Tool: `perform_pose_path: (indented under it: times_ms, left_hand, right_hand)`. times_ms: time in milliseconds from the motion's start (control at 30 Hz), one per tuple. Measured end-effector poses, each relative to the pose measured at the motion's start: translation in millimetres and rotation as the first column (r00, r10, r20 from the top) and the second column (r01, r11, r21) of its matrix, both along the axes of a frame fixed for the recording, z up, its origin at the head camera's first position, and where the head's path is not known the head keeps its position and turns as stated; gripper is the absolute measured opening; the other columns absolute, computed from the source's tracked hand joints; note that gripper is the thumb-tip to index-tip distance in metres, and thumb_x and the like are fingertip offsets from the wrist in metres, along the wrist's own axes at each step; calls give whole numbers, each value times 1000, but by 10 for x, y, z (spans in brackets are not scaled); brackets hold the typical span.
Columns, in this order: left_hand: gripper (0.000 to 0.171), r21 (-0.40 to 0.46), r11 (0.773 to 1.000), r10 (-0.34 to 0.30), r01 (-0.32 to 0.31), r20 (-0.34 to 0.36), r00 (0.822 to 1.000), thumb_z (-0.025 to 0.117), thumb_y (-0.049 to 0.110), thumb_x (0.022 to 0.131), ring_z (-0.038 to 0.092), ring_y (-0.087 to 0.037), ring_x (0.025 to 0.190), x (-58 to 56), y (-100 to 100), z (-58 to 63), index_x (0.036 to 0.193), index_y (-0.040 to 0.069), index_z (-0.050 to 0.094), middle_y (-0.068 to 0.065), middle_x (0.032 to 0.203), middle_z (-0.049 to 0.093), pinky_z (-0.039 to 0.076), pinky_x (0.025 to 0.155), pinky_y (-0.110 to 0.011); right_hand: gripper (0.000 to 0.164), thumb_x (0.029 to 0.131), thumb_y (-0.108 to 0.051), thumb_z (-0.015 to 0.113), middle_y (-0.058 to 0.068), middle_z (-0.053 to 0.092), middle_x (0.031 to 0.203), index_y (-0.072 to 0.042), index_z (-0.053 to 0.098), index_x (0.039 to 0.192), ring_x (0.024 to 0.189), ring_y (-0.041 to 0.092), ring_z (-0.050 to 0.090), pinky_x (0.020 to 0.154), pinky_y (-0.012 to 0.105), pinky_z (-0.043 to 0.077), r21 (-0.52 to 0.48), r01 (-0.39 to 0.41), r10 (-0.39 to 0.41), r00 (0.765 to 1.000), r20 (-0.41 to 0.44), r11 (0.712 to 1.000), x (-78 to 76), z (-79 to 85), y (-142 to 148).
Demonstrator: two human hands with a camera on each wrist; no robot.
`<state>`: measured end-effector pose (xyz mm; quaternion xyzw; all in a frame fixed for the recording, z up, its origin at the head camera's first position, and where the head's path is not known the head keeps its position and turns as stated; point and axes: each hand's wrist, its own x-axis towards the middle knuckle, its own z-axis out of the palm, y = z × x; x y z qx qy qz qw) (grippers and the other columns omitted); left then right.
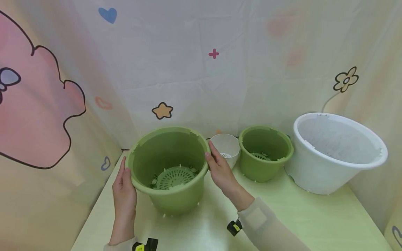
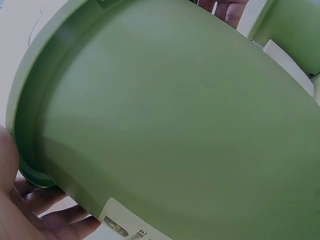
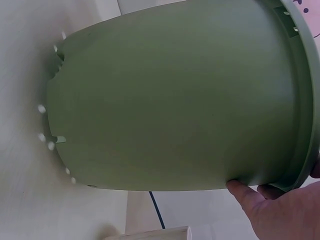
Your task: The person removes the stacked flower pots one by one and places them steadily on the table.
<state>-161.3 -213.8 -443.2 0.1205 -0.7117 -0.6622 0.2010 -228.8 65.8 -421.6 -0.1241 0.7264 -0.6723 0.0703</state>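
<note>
A large green plastic flowerpot [image 1: 177, 201] with a slotted, perforated bottom is tipped so its mouth faces me in the head view. My left hand [image 1: 124, 190] holds it by the rim on the left, with the thumb at the rim and fingers on the outer side. Opposite, my right hand [image 1: 222, 172] grips the right side of the rim. In the left wrist view a white label [image 2: 122, 222] shows on the pot's wall near the left fingers [image 2: 70, 222]. The right wrist view shows the right fingers [image 3: 245, 195] against the wall just under the rim.
To the right stand a small white pot [image 1: 226, 142], close by the right hand, a smaller green pot [image 1: 255, 171] and a big white pot [image 1: 314, 177]. All rest on the pale table [image 1: 320, 218]. A printed curtain [image 1: 216, 90] hangs behind and at both sides.
</note>
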Motion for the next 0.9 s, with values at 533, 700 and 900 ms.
perform_pose_path:
  times_ms: [533, 700, 900]
  left_hand:
    - [43, -38, 999, -1, 0, -36, 999, 36, 45, 113, 24, -9, 158, -202, -62, 66, 155, 42, 38, 20, 166, 32, 23, 131, -41]
    - [44, -37, 999, -14, 13, -38, 999, 35, 45, 113, 19, -9, 159, -265, -86, 68, 156, 40, 39, 22, 166, 29, 18, 132, -42]
    - [45, -36, 999, -24, 23, -34, 999, 35, 47, 112, 16, -10, 160, -339, -107, 34, 156, 42, 37, 22, 167, 27, 16, 132, -43]
  right_hand:
    - [59, 115, -30, 36, 0, 10, 174, -21, 11, 167, 159, 26, 22, 125, 45, 32, -26, 4, -4, 1000, -6, 1000, -140, 99, -66]
    - [58, 115, -28, 36, -1, 9, 175, -20, 11, 167, 159, 24, 20, 126, 44, 32, -34, 16, -16, 1000, -5, 999, -185, 106, -86]
    - [59, 115, -29, 36, -2, 9, 175, -18, 11, 167, 161, 22, 15, 128, 43, 26, -19, 30, -30, 1000, -5, 999, -248, 100, -103]
